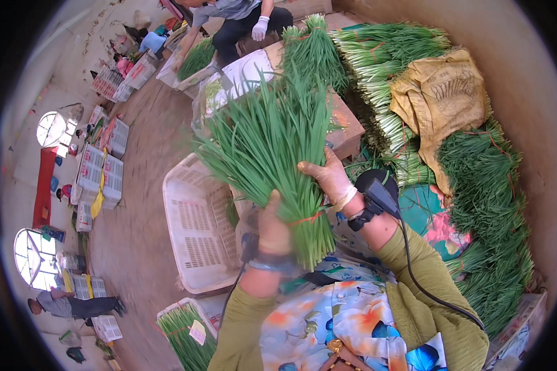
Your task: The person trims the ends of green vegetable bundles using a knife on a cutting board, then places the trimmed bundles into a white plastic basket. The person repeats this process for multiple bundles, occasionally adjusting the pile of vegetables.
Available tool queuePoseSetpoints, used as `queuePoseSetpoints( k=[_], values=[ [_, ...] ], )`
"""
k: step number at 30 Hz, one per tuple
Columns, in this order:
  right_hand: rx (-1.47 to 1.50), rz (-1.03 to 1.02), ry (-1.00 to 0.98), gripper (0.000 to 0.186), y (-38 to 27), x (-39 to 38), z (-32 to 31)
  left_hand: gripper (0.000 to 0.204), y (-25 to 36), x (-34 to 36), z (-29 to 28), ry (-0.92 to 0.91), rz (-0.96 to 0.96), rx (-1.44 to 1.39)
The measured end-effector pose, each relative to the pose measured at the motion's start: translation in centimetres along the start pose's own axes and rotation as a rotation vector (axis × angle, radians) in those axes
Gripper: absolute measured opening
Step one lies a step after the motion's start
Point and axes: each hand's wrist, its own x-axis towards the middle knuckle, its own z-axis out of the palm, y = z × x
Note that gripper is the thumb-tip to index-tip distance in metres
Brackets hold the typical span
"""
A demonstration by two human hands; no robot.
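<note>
A big bunch of green garlic chives is between my two hands, its leaf tips fanning away from me and its pale cut stems toward my lap. An orange-red band ties it near the stem end. My left hand, smeared by motion, presses the bunch from the left, its fingers partly hidden. On the right side my right hand, in a thin glove, has its thumb laid over the leaves and its other fingers out of sight behind. Just beyond my left hand stands a white slotted plastic crate.
Tied chive bunches pile up at the right against the wall, partly under a yellow woven sack. A wooden bench holds another bunch. A filled crate sits lower left. Across from me a gloved person sits.
</note>
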Motion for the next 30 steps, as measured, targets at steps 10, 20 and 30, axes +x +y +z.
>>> queuePoseSetpoints(
  k=[10,20,30],
  values=[
    [-0.275,0.163,-0.098,0.072,-4.3,0.8,-2.5,0.054,-0.5,0.7,-0.3,-0.074,0.045,0.074],
    [-0.822,-0.010,-0.265,0.063,-3.9,-8.3,-2.0,0.049,-1.0,3.2,-0.9,0.036,0.112,0.032],
    [0.308,0.662,-0.237,0.065,-0.9,-4.1,-5.3,0.054,1.4,1.6,-8.8,0.005,0.054,0.572]
  ],
)
